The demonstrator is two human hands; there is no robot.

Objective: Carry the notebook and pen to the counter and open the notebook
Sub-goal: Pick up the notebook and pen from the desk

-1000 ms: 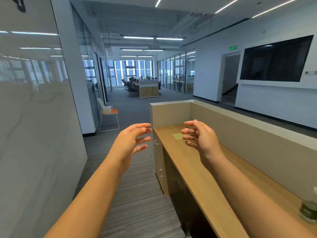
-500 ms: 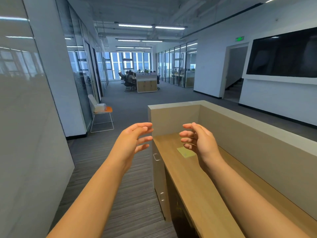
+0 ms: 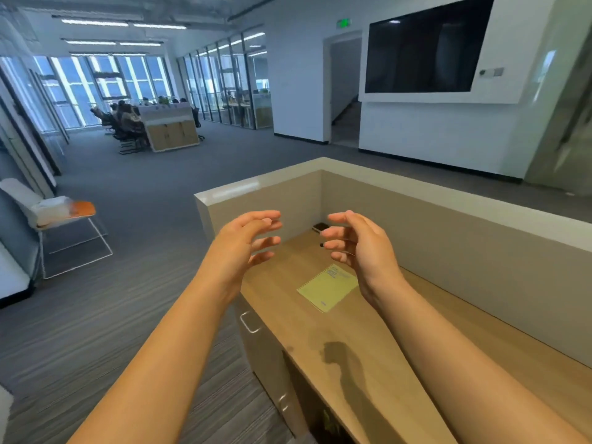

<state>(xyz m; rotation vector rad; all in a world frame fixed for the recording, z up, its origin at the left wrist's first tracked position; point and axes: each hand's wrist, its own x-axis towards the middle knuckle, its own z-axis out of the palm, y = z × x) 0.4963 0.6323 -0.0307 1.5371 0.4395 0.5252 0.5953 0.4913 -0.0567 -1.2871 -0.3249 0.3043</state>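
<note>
A yellow spiral notebook (image 3: 327,288) lies shut on the wooden counter (image 3: 352,354), just left of my right wrist. A small dark tip, maybe the pen (image 3: 321,244), shows beyond my right fingers; most of it is hidden. My left hand (image 3: 246,241) and my right hand (image 3: 358,245) hover above the counter's far end, palms facing each other, fingers spread, both holding nothing. The notebook sits below and between them, nearer my right hand.
A small dark object (image 3: 320,227) rests in the counter's far corner against the raised beige partition (image 3: 448,225). Drawers with handles (image 3: 250,322) front the counter. A chair (image 3: 54,216) stands on the left by the glass wall. People sit at desks (image 3: 169,126) far down the hall.
The view has swung right and come closer to the counter. The notebook now appears larger and nearer my right hand. Both hands keep the same spread pose.
</note>
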